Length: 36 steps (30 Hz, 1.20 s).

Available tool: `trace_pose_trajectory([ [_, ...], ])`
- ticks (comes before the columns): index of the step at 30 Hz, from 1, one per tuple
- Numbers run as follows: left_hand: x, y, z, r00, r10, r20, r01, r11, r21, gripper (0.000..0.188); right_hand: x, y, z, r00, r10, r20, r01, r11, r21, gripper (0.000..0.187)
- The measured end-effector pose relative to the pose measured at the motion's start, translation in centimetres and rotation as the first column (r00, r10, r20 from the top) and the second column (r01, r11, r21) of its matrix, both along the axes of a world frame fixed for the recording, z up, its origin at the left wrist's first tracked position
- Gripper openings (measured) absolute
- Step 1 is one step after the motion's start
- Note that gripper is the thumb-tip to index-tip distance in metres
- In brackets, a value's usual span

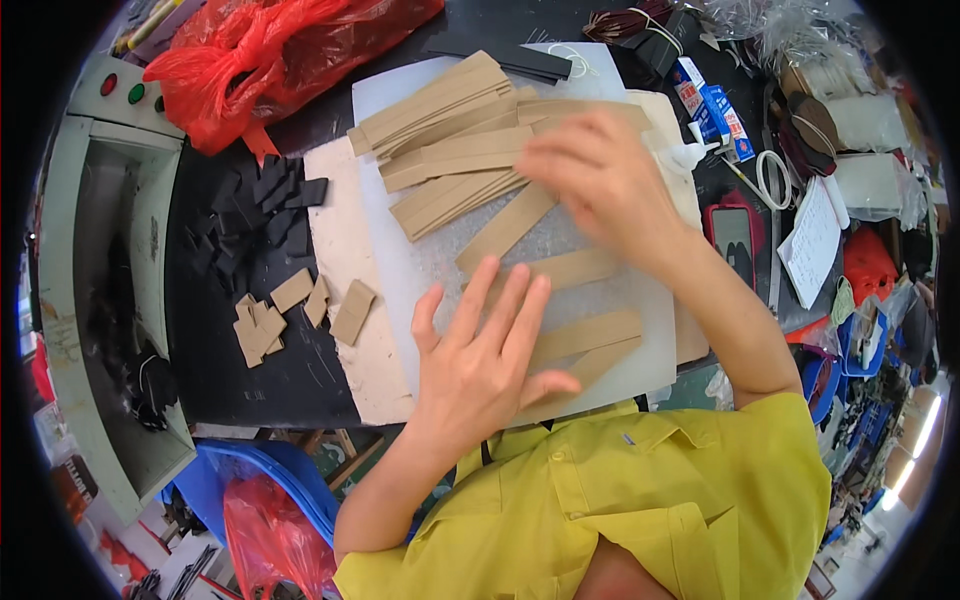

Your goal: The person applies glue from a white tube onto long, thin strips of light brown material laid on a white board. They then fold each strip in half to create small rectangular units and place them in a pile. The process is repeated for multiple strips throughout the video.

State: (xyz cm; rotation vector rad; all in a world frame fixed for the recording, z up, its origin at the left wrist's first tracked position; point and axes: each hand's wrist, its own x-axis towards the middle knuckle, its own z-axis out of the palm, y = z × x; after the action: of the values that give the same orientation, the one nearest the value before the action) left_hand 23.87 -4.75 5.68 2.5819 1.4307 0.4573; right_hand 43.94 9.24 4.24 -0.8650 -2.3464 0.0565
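My left hand is open, palm down, with its fingers spread. Its fingertips reach the near end of a slanting tan strip on a whitish sheet. Over the right side of a pile of flat tan strips is my right hand. Motion smears its fingers, so whether they grip a strip does not show. Another tan strip lies to the right of my left fingertips. Closer to me, two more strips overlap, partly hidden behind my left hand.
Left of the sheet lie short folded tan pieces and a heap of black pieces. A red plastic bag sits at the back left. On the right are a white nozzle bottle, blue-and-white boxes, a phone and a notebook.
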Motion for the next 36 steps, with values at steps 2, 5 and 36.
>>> trace_pose_trajectory([
  [2,-0.7,-0.3,0.1,0.999,-0.025,0.037,0.025,1.000,0.006,0.088,-0.2,-1.1,-0.3,0.990,0.142,-0.007,-0.141,0.983,-0.114,0.028],
  [5,-0.8,0.2,-0.2,0.993,-0.108,0.048,0.111,0.991,-0.073,0.089,-0.3,-3.0,-0.6,0.989,0.144,-0.012,-0.144,0.967,-0.209,0.032],
  [36,0.8,-1.6,0.1,0.954,-0.173,0.246,0.191,0.980,-0.051,0.081,4.0,-16.0,1.2,0.990,-0.144,-0.001,0.141,0.973,-0.185,0.028],
])
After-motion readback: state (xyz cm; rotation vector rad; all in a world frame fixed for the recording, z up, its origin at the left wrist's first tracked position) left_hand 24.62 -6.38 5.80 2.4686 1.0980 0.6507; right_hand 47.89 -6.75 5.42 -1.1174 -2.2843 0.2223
